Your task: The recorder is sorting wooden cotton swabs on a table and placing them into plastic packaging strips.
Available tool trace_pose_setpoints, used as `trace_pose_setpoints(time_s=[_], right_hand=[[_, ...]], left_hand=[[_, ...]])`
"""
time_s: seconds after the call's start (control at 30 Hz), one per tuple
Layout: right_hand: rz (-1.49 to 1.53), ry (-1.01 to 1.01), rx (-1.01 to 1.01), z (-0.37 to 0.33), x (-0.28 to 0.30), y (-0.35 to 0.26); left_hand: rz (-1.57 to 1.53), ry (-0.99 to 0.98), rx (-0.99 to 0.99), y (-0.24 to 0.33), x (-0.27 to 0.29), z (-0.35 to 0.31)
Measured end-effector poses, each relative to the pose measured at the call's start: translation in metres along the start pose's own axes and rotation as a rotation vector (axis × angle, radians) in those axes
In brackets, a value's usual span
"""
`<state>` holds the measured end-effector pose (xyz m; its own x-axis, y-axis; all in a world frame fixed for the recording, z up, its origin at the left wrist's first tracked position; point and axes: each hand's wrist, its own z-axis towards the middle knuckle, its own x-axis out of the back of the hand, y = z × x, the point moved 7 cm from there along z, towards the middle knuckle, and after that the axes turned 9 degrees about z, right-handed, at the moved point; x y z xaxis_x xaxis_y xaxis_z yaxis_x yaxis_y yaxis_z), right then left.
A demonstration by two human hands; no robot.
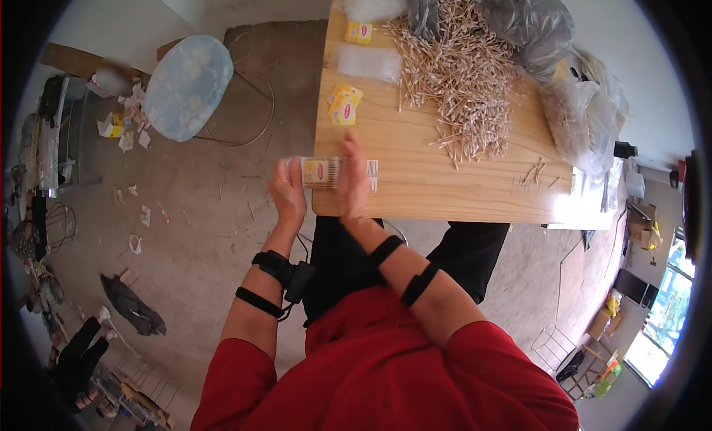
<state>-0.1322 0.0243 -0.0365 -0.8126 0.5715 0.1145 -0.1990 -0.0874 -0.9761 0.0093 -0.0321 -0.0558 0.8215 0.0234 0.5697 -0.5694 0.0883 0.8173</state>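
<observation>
A clear plastic pack of cotton swabs [319, 173] with a yellow label lies across the table's left front corner. Its left end is in the grip of my left hand [288, 192], just past the table edge. At the other end my right hand [354, 180] stands on edge against the pack, fingers stretched out and slightly blurred. A printed panel [372, 175] shows to the right of that hand. Beyond the hands lie several yellow cards [343, 106], a stack of clear plastic bags [368, 63] and one more yellow card [359, 33].
A large heap of loose cotton swabs [467, 82] covers the back of the wooden table [423, 193]. Grey plastic bags [538, 23] and a clear bag [575, 123] line its far right. A blue patterned stool [189, 88] stands left, near litter on the floor.
</observation>
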Motion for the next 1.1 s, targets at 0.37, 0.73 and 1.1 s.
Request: trace_pose_setpoints(time_s=[0.37, 0.73, 1.1], right_hand=[[0.182, 0.001, -0.048, -0.002, 0.015, 0.034], [-0.166, -0.207, 0.245, 0.0, 0.036, 0.037], [-0.182, -0.229, 0.428, 0.002, 0.051, 0.059]], left_hand=[[-0.507, 0.113, 0.728, -0.047, 0.001, -0.018], [0.019, -0.318, 0.05, -0.005, 0.018, -0.134], [-0.136, -0.188, 0.175, 0.093, 0.18, -0.147]])
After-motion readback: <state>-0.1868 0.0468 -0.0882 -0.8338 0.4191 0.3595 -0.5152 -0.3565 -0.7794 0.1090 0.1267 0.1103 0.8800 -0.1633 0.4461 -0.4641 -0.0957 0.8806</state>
